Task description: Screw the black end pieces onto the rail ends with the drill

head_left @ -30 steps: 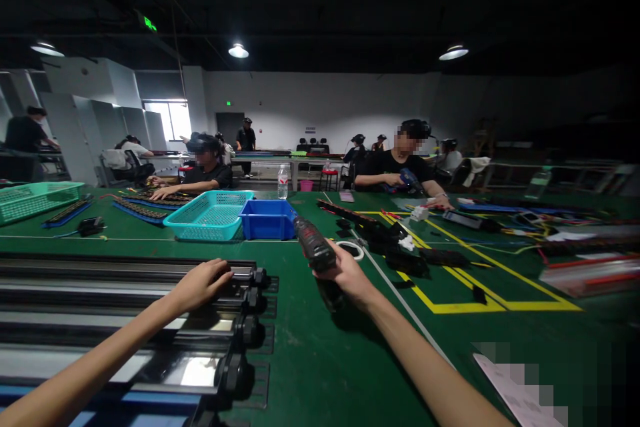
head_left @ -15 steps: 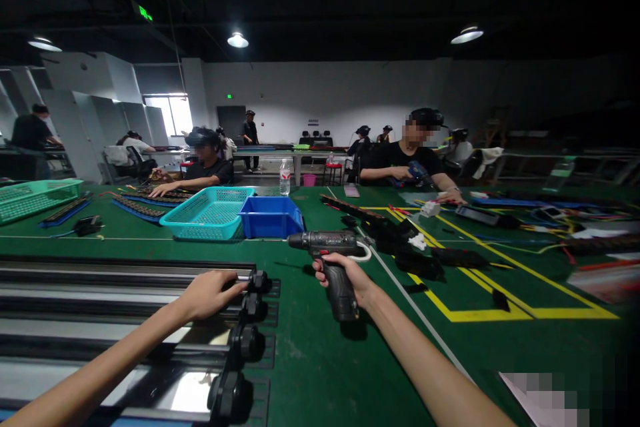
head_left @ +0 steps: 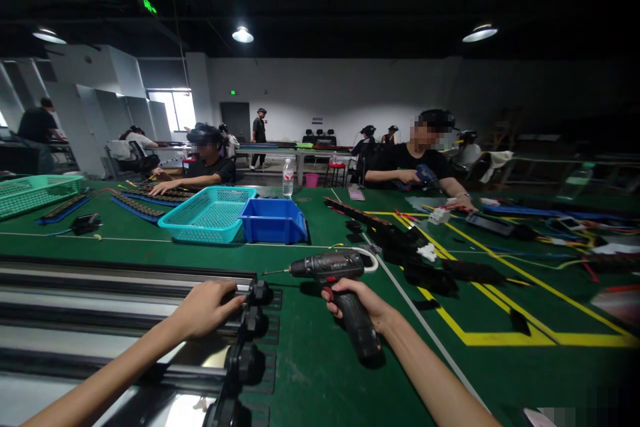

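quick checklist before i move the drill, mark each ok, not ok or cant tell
1. Right hand around the drill grip: ok
2. Bit fitted in the chuck: ok
3. Left hand on the long bars, near the black end knobs: ok
4. Left fingers well out of the bit's line: not ok, it seems to point roughly toward them
5. Bit tip touching a knob: cannot tell
6. Trigger released: cannot tell, fingers cover it
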